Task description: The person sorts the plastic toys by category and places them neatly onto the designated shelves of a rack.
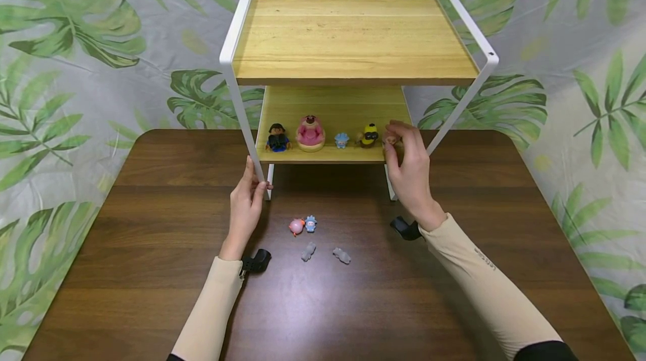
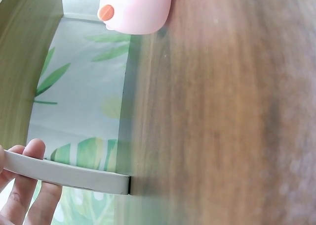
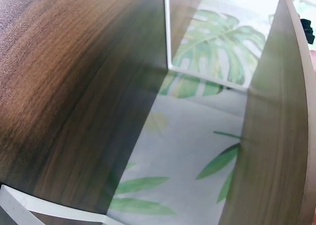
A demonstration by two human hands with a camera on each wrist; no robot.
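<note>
My left hand (image 1: 244, 204) holds the white left front leg (image 2: 74, 174) of a two-tier shelf, its fingers round the bar in the left wrist view. At the right end of the lower shelf board (image 1: 333, 104), my right hand (image 1: 411, 167) pinches a small tan-pink figure (image 1: 391, 138), partly hidden by the fingers. In a row to its left stand a yellow-and-black figure (image 1: 370, 135), a small light-blue figure (image 1: 341, 140), a pink bear figure (image 1: 310, 134) and a dark-haired figure with black binoculars (image 1: 277, 138). The right wrist view shows neither hand nor figure.
On the brown table (image 1: 161, 249), before the shelf, lie a round pink toy (image 1: 296, 227), a blue figure (image 1: 310, 223) beside it and two grey pieces (image 1: 308, 251). The wooden top board (image 1: 353, 36) overhangs the lower one. Leaf-patterned cloth (image 1: 70, 24) hangs behind.
</note>
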